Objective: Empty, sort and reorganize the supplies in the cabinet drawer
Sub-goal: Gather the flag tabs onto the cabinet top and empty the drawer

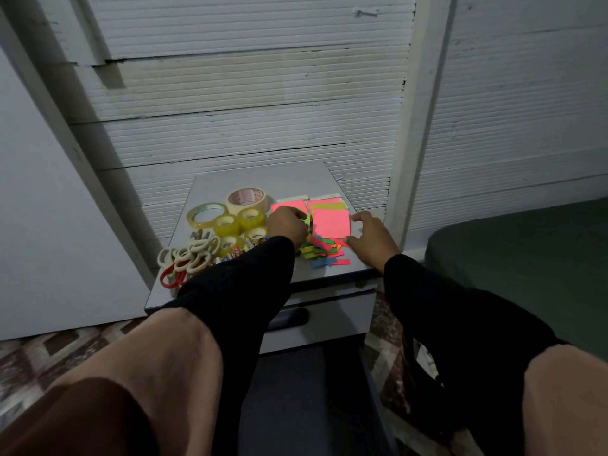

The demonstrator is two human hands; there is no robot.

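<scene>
Supplies lie sorted on the grey cabinet top (263,179). Rolls of tape (227,222) sit at the left, with scissors (189,258) and small tubes in front of them. Pink sticky note pads (330,222) lie at the right, and a heap of small coloured page flags (324,250) lies in front of them. My left hand (287,225) has its fingers curled over a small green flag beside the pink pad. My right hand (370,240) rests at the pad's right edge, thumb and forefinger spread around a white card. The drawer (329,311) under the top is closed.
A corrugated white wall stands behind the cabinet, with a white panel (49,192) at the left. A dark green mattress (526,258) lies at the right. My knees fill the foreground above a patterned rug (33,357).
</scene>
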